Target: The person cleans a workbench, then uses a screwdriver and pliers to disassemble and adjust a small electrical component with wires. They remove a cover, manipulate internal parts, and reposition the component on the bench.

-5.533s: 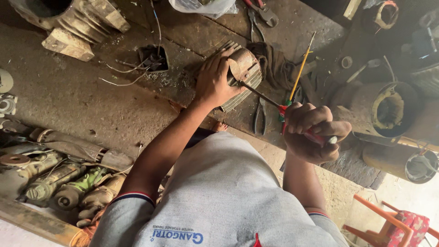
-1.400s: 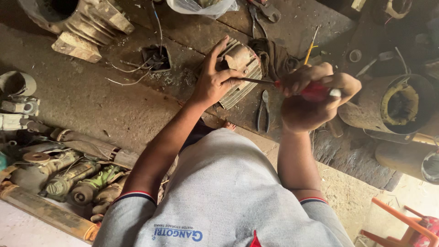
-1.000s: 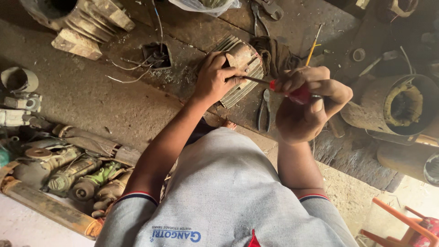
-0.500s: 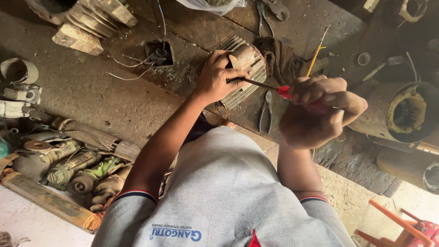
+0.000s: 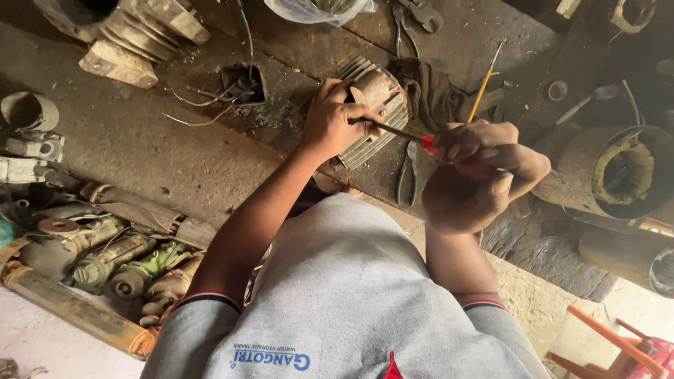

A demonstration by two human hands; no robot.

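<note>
Red-handled screwdriver (image 5: 449, 151) sits tight in my closed right hand (image 5: 477, 175); my left hand (image 5: 330, 123) grips the ribbed motor (image 5: 372, 112); I should push slowly and hold the motor still.

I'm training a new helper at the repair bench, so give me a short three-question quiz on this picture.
1. True or false: the left hand rests on the ribbed motor housing.
2. What does the right hand grip? A) pliers B) red-handled screwdriver C) yellow stick
3. What tool lies on the bench just below the housing, between the two hands?

Key: 1 true. 2 B. 3 The pliers.
</note>
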